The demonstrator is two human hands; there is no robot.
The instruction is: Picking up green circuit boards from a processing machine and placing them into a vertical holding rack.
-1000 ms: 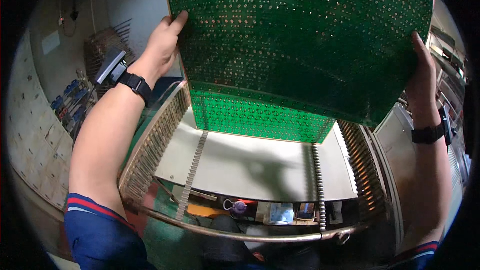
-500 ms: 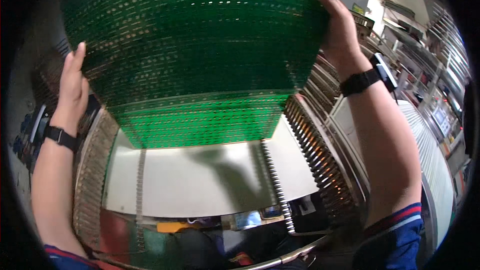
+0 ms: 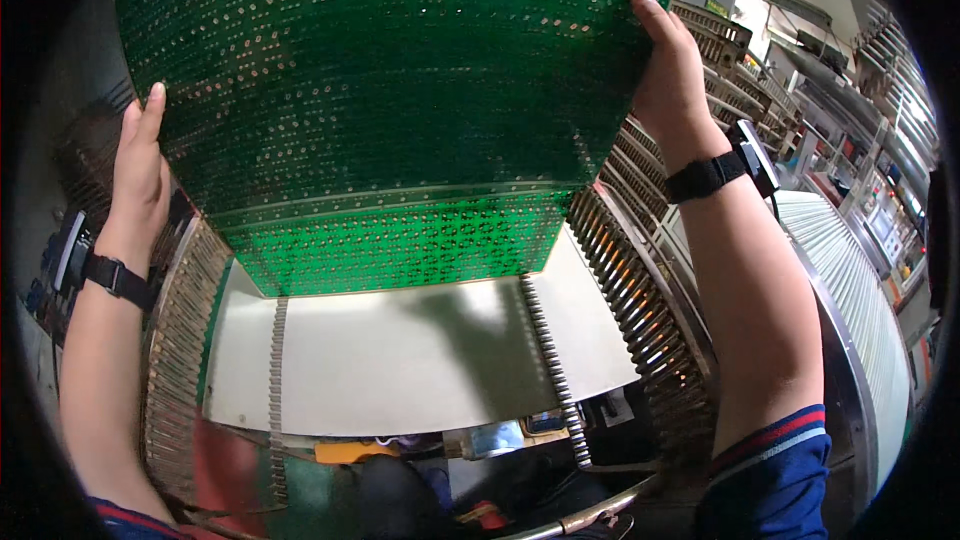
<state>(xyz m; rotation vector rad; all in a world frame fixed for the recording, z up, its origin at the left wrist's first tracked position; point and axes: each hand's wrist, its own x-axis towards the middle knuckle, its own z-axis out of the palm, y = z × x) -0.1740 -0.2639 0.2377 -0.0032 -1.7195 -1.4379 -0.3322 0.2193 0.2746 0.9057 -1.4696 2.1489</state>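
1. Left hand, one (image 3: 140, 175): thumb lies against the left edge of the one large dark-green perforated circuit board (image 3: 400, 70). The hand grips the board; the spread of the other fingers, partly hidden, cannot be told.
2. Black fabric wrist straps, two: one on the left wrist (image 3: 118, 278), one on the right (image 3: 706, 177).
3. Dark-green board: raised and tilted between both hands, above the rack.
4. Bright-green perforated board, one (image 3: 400, 245): stands behind and below the held board, partly covered.
5. Slim metal coil strips, two: left (image 3: 278, 370), right (image 3: 550, 370), crossing one flat white panel (image 3: 390, 365).
6. Right hand, one (image 3: 680, 75): thumb flat on the board's near face by its right edge, holding it; remaining fingers hidden.
7. Rows of metal rack slats, two flanking the panel: left (image 3: 180, 340), right (image 3: 640, 290).
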